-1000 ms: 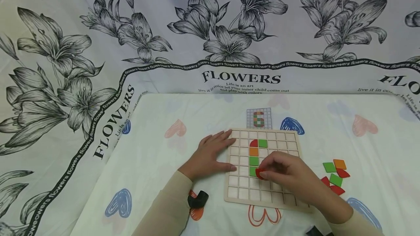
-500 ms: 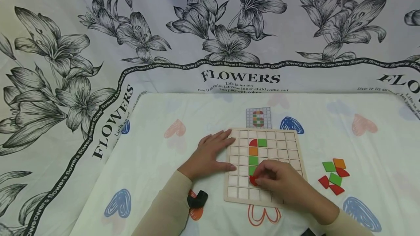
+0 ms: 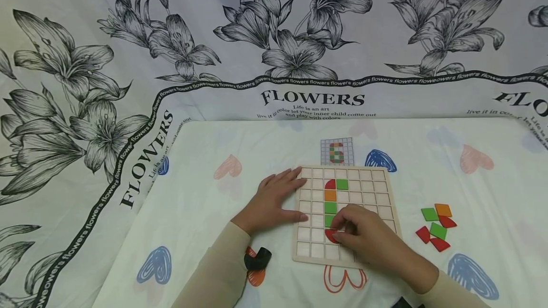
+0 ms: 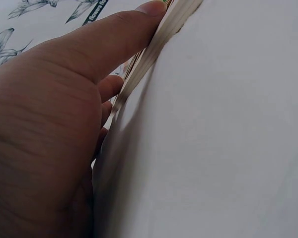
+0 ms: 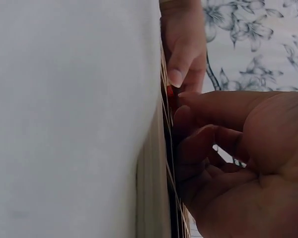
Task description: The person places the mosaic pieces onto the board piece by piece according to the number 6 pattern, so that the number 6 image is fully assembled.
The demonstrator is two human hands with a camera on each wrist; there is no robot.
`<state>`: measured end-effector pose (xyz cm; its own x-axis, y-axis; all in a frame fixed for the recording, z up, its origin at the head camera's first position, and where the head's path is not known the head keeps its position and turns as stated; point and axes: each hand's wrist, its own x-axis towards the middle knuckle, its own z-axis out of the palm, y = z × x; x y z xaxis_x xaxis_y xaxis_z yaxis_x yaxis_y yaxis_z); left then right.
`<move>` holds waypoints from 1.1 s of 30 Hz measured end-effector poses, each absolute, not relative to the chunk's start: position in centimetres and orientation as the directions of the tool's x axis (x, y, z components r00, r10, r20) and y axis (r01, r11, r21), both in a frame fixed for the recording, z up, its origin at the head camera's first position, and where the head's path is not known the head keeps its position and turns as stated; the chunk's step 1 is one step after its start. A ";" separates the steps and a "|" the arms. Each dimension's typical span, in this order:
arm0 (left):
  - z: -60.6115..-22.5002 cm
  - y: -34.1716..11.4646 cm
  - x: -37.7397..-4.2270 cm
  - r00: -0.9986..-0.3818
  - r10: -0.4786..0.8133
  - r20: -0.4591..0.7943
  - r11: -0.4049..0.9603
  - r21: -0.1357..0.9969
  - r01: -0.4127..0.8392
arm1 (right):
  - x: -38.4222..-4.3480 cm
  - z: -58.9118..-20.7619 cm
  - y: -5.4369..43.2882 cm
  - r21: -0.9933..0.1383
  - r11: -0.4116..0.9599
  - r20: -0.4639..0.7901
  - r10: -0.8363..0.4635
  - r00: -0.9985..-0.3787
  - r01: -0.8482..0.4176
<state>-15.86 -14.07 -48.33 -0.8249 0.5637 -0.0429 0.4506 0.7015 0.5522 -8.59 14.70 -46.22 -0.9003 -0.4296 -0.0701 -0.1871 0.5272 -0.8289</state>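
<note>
Red piece (image 3: 330,235) now just below green tile (image 3: 329,221), beside it earlier.

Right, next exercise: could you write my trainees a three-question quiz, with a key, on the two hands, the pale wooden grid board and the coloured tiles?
1. Multiple choice: what do the fingertips of the right hand touch?
A) an orange square tile
B) a red rounded tile at the lower end of the filled column
C) a small printed grid card

2. True or false: the left hand touches the left edge of the pale wooden grid board.

3. Count: how many loose coloured tiles lie on the white heart-printed cloth right of the board?

Key: 1. B; 2. True; 3. Six.
</note>
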 end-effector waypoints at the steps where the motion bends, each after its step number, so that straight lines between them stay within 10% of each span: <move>1: -48.3 -14.1 -15.9 -0.825 0.564 -0.040 0.700 0.553 0.452 | -8.6 -46.2 14.7 -0.830 0.524 -0.064 -0.428 -0.902 -0.190; 33: -48.4 -14.2 -15.9 -0.826 0.563 -0.038 0.699 0.555 0.451 | -9.1 -45.1 15.9 -0.941 0.327 -0.081 -0.481 -0.873 -0.093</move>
